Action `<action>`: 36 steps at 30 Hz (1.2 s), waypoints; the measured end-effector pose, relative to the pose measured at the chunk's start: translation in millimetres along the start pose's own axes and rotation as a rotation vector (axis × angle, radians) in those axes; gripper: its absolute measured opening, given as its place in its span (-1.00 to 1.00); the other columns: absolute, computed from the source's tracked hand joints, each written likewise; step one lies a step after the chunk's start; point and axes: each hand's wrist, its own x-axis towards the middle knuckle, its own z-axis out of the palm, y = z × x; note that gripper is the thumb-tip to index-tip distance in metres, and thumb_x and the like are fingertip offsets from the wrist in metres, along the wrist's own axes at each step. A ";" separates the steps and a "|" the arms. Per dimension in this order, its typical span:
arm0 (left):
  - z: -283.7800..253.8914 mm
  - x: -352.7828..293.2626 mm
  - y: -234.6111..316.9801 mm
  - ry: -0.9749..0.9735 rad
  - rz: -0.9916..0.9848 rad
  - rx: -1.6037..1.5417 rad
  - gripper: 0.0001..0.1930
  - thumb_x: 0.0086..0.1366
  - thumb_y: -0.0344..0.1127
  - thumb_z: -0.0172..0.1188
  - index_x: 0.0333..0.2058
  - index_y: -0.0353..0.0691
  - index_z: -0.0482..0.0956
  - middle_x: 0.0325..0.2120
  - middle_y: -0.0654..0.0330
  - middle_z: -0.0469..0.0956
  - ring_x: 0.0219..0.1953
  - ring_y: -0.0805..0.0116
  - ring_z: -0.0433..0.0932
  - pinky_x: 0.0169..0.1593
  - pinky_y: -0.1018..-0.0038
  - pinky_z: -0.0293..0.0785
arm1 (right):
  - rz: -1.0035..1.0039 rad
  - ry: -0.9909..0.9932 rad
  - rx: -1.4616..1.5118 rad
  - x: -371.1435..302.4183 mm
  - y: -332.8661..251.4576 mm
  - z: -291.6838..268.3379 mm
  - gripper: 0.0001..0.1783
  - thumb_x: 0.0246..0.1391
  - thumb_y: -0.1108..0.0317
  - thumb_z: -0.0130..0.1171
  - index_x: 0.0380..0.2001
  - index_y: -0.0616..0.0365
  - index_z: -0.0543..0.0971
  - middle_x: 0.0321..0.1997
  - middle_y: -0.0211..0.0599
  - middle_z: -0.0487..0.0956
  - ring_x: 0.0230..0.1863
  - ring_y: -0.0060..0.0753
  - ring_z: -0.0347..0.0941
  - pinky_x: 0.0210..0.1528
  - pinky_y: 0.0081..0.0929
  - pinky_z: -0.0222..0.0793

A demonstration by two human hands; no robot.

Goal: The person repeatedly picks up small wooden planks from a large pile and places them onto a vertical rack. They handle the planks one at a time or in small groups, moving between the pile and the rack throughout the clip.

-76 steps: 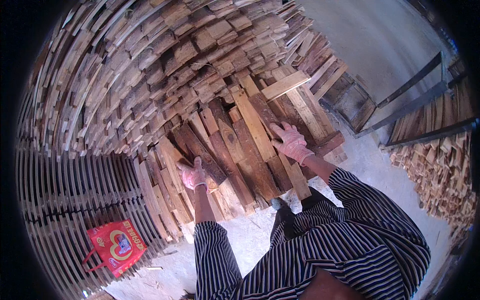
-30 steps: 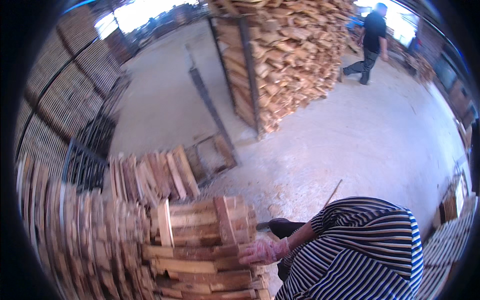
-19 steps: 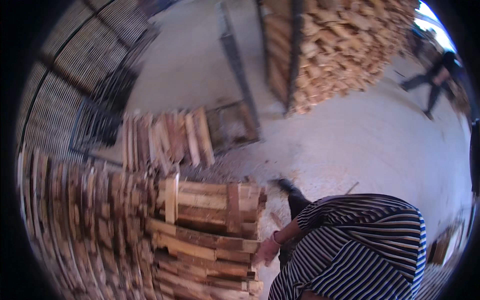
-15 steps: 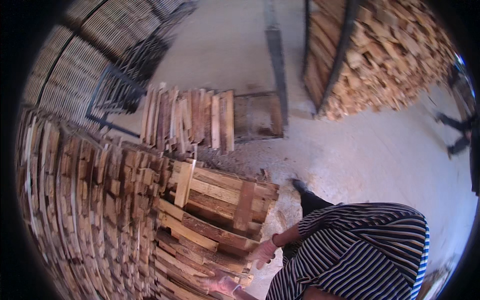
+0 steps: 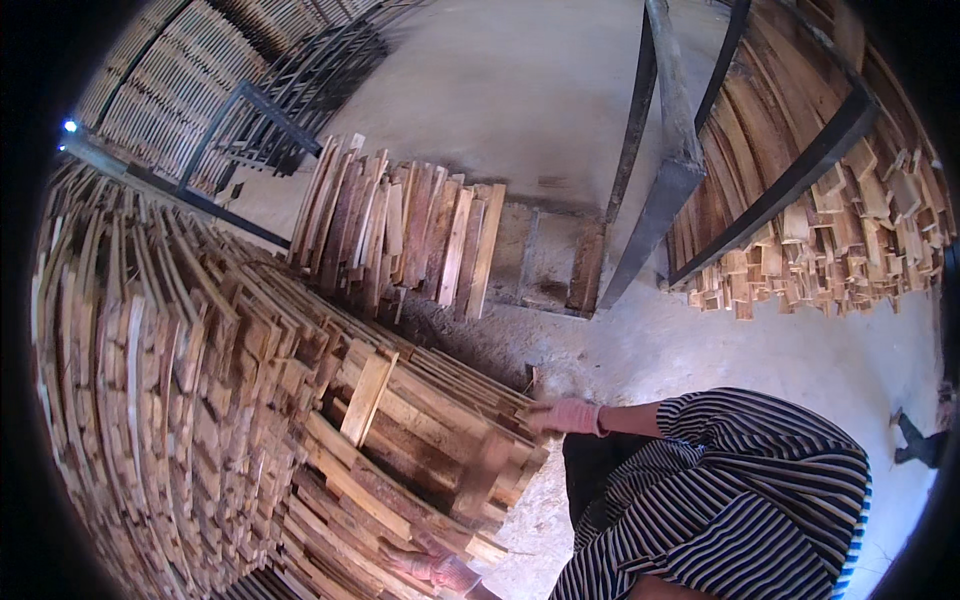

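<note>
A stack of rough wooden planks (image 5: 430, 420) lies in front of me, with a short board (image 5: 369, 396) across its left part. A second, reddish cross board (image 5: 484, 472) lies nearer its right end and looks smeared. My right hand (image 5: 568, 416), in a pinkish glove, is at the plank ends on the far right corner; its fingers are blurred. My left hand (image 5: 436, 568), gloved too, rests on the near planks (image 5: 345, 530) with its fingers stretched out flat. Striped sleeves cover my upper arms.
A tall, dense stack of planks (image 5: 170, 400) rises at the left. Behind, upright boards (image 5: 400, 230) stand in a row beside a metal frame (image 5: 640, 220). More planks (image 5: 810, 220) fill a rack at the far right. Part of a person (image 5: 918, 440) shows at the right edge.
My right hand has moved away from me to the far corner of the plank stack. My left hand stays low on the near planks. The whole view has shifted.
</note>
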 end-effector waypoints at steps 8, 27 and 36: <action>64.8 -5.7 204.6 -0.596 0.022 -0.887 -0.17 0.31 -0.03 0.30 0.42 -0.20 0.13 0.40 -0.02 0.17 0.42 0.04 0.13 0.43 0.15 0.07 | 0.576 0.730 1.723 -3.2 30.1 -170.9 -0.22 0.23 -0.28 0.03 0.27 0.11 0.37 0.27 0.07 0.42 0.25 0.00 0.42 0.28 -0.03 0.36; 196.1 -107.9 512.2 -1.470 1.235 -1.161 -0.41 -0.08 -0.38 0.29 0.05 -0.15 0.51 -0.07 0.01 0.57 -0.01 -0.06 0.56 0.04 0.17 0.53 | 0.075 0.701 1.819 5.8 16.8 -355.7 -0.37 0.25 -0.03 -0.04 0.17 0.26 0.25 0.06 -0.06 0.34 0.06 -0.16 0.38 0.12 -0.17 0.41; 257.8 -114.7 621.7 -1.396 1.197 -1.251 -0.33 0.14 -0.22 0.36 0.21 -0.28 0.36 0.05 -0.09 0.49 0.12 -0.09 0.47 0.21 0.19 0.41 | 0.037 0.596 1.988 14.1 27.7 -437.5 -0.52 0.24 0.07 -0.04 0.01 0.26 0.34 -0.21 -0.18 0.44 -0.17 -0.28 0.47 -0.03 -0.27 0.51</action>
